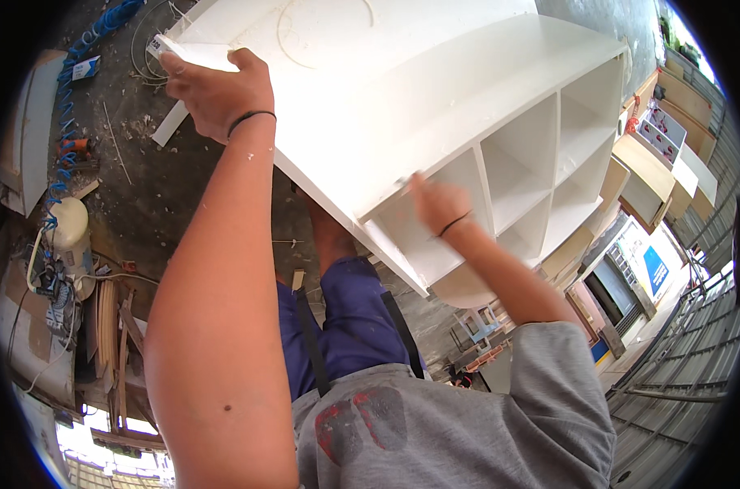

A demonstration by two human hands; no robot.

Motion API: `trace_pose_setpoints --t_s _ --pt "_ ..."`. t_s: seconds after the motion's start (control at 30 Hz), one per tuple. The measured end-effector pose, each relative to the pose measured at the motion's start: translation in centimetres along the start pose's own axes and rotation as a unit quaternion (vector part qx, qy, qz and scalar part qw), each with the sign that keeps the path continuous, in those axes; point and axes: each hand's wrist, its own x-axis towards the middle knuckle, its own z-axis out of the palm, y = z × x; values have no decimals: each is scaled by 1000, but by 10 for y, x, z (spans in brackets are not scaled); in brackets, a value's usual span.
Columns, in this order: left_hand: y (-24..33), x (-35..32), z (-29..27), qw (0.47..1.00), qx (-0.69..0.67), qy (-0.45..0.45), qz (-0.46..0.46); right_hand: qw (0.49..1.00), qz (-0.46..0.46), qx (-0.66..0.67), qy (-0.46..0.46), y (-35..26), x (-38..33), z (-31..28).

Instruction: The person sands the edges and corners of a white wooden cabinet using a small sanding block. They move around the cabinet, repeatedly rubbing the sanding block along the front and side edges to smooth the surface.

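Observation:
A large white cabinet (pixel 362 106) with several open square compartments (pixel 516 163) lies tilted in front of me. At its far left corner my left hand (pixel 223 94) grips the white edge, thumb on one side and fingers on the other. My right hand (pixel 441 205), blurred by motion, is closed at the long edge between the broad panel and the compartments. A small dark, thin piece (pixel 402 181) sticks out from its fingertips against that edge; its kind is too blurred to tell. Thin curled strips (pixel 288 37) lie on the broad panel.
Left, a coiled blue air hose (pixel 63 122) runs down to a cream-coloured tank (pixel 68 220). Wood offcuts (pixel 109 326) stand below it. Scraps litter the dark floor (pixel 125 122). Boards and cabinet parts (pixel 643 183) are stacked at right, near a corrugated metal wall (pixel 679 350).

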Motion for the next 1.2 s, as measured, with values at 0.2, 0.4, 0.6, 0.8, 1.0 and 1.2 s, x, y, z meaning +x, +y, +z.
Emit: trace_pose_setpoints --t_s 0.2,0.4,0.6,0.8,1.0,1.2 --pt "0 -1 1 1000 -6 3 4 986 162 -26 30 111 49 -62" --pt "2 1 -2 1000 1 -17 -15 995 -3 22 -95 -31 11 -22" --pt "5 -2 -2 1000 16 -16 -16 978 191 -77 23 147 62 -72" --pt "11 -2 -1 998 42 -26 -32 992 -5 5 -127 -12 16 -29" --pt "10 -4 -2 998 49 -13 -25 988 157 -4 10 153 66 -39" --pt "9 -1 7 996 79 -4 -30 988 140 16 70 141 63 -66"
